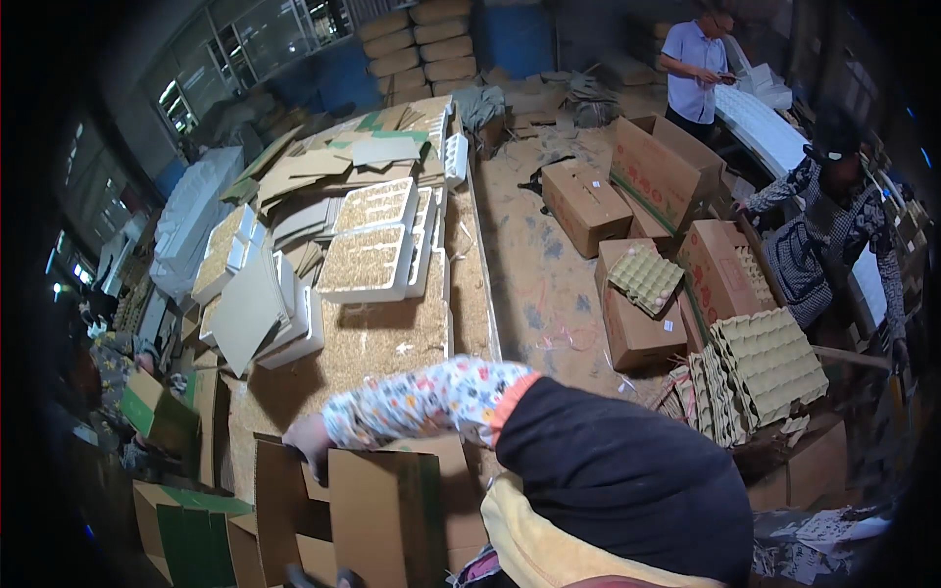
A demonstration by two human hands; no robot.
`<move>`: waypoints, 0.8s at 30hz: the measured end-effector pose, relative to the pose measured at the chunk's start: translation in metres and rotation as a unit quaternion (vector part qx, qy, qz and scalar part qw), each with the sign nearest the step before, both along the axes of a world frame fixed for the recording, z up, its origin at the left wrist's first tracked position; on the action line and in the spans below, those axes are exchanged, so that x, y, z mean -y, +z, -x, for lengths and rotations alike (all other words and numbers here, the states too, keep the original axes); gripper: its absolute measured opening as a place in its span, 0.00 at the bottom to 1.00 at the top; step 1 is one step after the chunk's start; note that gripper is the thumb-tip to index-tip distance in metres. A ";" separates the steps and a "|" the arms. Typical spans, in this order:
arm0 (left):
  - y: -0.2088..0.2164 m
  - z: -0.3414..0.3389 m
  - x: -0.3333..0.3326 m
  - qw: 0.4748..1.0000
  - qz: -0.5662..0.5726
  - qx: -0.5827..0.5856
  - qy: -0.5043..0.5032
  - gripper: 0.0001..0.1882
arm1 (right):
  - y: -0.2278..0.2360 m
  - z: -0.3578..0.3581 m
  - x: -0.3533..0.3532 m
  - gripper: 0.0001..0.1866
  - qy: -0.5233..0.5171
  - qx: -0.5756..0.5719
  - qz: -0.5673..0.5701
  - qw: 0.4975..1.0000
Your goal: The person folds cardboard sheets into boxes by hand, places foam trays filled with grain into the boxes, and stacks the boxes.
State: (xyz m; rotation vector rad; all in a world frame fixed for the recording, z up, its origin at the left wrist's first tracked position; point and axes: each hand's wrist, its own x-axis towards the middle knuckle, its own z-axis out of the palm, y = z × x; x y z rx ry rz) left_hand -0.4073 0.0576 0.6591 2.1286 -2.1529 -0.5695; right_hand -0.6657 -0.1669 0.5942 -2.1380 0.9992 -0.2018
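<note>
My right arm, in a flowered sleeve cover under a dark sleeve, reaches across to the left. At its end, my right hand (pixel 310 439) is closed at the upper edge of an upright open cardboard box (pixel 377 510); its fingertips are partly hidden by the box. Brown flaps and a dark inner space show below the hand. My left hand is not visible. Just beyond the arm lies a wide table surface covered with wood shavings (pixel 382 338). White foam trays filled with shavings (pixel 368 260) are stacked on it, beside grey cardboard sheets (pixel 250 309).
Open green-and-brown cartons (pixel 186 534) crowd the lower left. On the right stand closed cartons (pixel 642 318) and stacked egg trays (pixel 769 367). A person in patterned sleeves (pixel 823 230) is beside them; another in a light shirt (pixel 691 73) stands farther back. Sacks (pixel 417 44) are piled behind.
</note>
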 end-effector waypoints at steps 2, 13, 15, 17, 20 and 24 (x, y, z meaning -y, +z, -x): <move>-0.027 -0.001 -0.002 0.998 0.021 -0.041 0.036 0.53 | 0.021 0.000 0.038 0.23 0.071 0.122 -0.289 0.947; -0.085 -0.016 -0.027 0.601 -0.157 -0.756 0.207 0.30 | -0.039 0.033 -0.106 0.40 -0.245 0.177 0.093 0.949; -0.079 0.001 -0.034 0.700 -0.046 -0.681 0.210 0.29 | -0.041 0.031 -0.084 0.47 -0.115 0.436 -0.419 0.788; -0.102 0.014 -0.090 0.882 0.190 -0.400 0.162 0.35 | 0.007 0.051 -0.066 0.46 0.008 0.529 -0.596 0.604; -0.171 -0.045 -0.112 0.962 0.173 0.128 -0.169 0.39 | -0.002 0.040 -0.041 0.42 0.017 0.412 -0.444 0.795; -0.102 -0.015 -0.033 0.846 0.342 -0.341 0.226 0.31 | -0.058 0.006 -0.035 0.40 0.060 0.235 -0.143 0.960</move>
